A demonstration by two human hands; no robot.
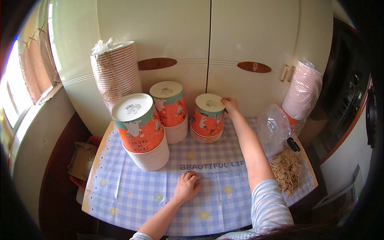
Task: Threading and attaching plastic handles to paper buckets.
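Observation:
My right hand [230,106] reaches to the far side of the table and grips the upper edge of an upside-down paper bucket [207,120]. This orange and green bucket tops a short stack. My left hand [187,187] rests on the checked tablecloth with its fingers loosely bent and the thumb apart, holding nothing. To the left of the short stack stand two taller stacks of the same kind, a middle paper bucket stack [171,108] and a nearer paper bucket stack [140,132]. Their white round bases face up.
A tall bucket stack [118,72] partly in plastic stands at the back left. A bagged bucket stack [302,90], a clear plastic bag [273,130], a black object [293,144] and a bundle of tan cords [286,171] occupy the right side. Cream cabinet doors [168,32] rise behind.

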